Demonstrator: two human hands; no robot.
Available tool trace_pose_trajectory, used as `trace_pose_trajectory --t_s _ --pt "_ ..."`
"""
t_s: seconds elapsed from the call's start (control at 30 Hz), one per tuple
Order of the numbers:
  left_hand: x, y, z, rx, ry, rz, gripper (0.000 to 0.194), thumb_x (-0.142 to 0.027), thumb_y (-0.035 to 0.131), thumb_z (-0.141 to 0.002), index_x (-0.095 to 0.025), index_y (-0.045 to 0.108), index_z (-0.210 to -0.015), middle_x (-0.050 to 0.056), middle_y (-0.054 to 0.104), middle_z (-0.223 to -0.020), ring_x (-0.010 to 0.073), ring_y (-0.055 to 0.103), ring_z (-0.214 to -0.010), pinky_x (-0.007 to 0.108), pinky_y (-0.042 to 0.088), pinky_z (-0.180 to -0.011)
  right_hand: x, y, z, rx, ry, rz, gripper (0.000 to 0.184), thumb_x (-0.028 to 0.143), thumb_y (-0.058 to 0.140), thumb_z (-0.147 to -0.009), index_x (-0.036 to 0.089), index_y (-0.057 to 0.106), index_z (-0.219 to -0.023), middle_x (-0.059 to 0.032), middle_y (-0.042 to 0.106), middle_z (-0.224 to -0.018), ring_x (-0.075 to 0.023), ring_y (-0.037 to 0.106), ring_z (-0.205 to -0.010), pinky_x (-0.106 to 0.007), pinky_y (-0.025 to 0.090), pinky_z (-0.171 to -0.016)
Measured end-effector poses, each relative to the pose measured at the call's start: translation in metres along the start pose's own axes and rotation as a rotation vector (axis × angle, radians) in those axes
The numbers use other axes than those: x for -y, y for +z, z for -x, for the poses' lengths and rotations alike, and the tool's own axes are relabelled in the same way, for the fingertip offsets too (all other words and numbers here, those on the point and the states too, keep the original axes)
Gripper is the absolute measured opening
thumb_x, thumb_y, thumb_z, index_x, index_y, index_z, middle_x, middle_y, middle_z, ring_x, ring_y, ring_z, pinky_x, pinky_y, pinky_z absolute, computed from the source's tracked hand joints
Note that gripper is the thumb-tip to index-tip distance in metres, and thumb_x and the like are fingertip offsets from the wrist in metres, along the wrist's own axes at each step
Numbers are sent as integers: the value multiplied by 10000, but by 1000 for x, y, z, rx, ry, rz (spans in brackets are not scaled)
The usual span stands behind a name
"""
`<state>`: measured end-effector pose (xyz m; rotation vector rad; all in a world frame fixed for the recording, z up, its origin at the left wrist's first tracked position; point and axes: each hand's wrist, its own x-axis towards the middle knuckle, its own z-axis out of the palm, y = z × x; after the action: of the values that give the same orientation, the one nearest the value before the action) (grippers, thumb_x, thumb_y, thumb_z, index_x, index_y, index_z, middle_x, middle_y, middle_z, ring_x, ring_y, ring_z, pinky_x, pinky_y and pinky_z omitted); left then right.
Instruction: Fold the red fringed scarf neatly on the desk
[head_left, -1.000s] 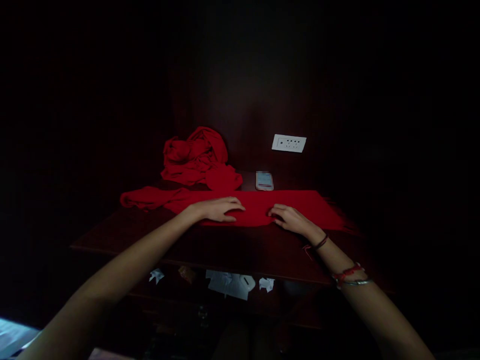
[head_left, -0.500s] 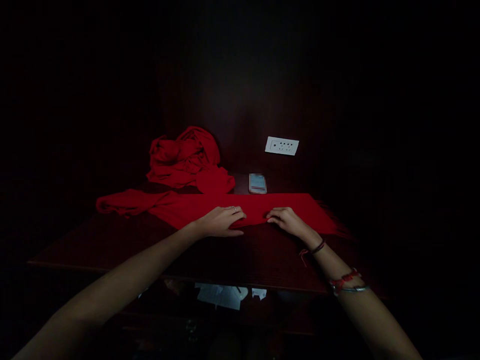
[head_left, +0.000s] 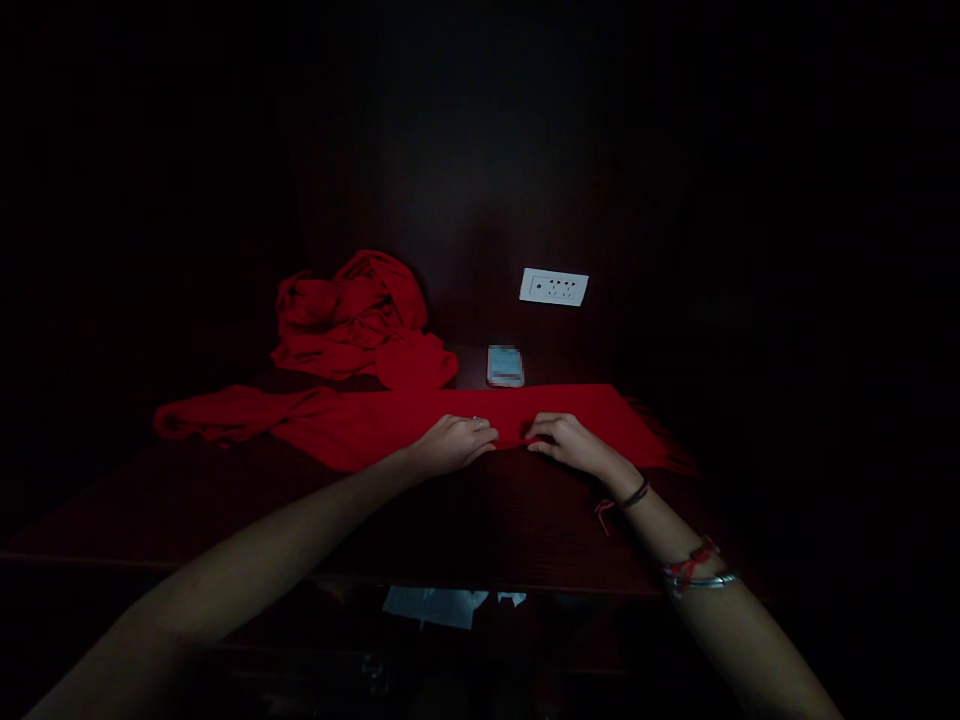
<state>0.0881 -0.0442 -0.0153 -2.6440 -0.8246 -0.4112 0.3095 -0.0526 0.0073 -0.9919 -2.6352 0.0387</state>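
Compared with half a second ago, the left hand [head_left: 454, 443] has slid rightward along the red cloth [head_left: 390, 425], so the gap between the two hands is smaller. Its thumb, then spread away from the fingers, is now drawn in beside them, and the fingers pinch the cloth's near edge. The right hand [head_left: 566, 440] keeps about the same pose: fingers curled, thumb narrowly below them, gripping that same edge just right of the left hand. The whole view has swung a little, and less of the papers under the table shows than a second ago.

The cloth lies across the tabletop [head_left: 465, 530], running left to right beneath the hands. Beyond it, at the far left, sits a heap of red fabric [head_left: 360, 320]; its near lobe meets the cloth's far edge in view, though whether they touch is unclear. A phone [head_left: 505, 366] lies just past the cloth, near the middle, and a white socket plate [head_left: 553, 287] is on the wall behind. Both forearms cross the table's near edge, below which a pale sheet [head_left: 431, 606] and a white scrap [head_left: 511, 598] show.

The cloth is smooth and flat in the middle, bunched and twisted at its left end, seemingly fringed at its dim right end. The heap is crumpled into deep, rounded folds. The tabletop is dark, reddish and faintly grained.
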Motion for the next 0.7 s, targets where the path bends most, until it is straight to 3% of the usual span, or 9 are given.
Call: trace_pose_trajectory --t_s 0.23,0.43,0.7 --pt "-2 2 -1 3 75 -88 236 -286 307 -870 -179 505 -799 18 579 -772 135 552 -693 229 372 -591 -1 3 0 -32 20 24 131 195 484 -783 149 606 -797 -47 579 -772 -126 527 -720 -225 397 -682" --pt "-1 -1 2 -2 78 -57 211 -301 323 -864 -173 483 -813 18 565 -801 128 540 -716 217 367 -590 -9 -10 7 -17 51 5 127 205 523 -758 152 622 -817 -39 587 -770 -123 535 -707 -211 398 -673" --pt "-2 -4 3 28 82 -43 220 -311 321 -860 -178 481 -788 8 572 -774 132 539 -718 221 364 -581 -9 -15 11 101 79 59 169 185 487 -758 155 638 -829 -42 612 -787 -130 547 -727 -223 393 -699"
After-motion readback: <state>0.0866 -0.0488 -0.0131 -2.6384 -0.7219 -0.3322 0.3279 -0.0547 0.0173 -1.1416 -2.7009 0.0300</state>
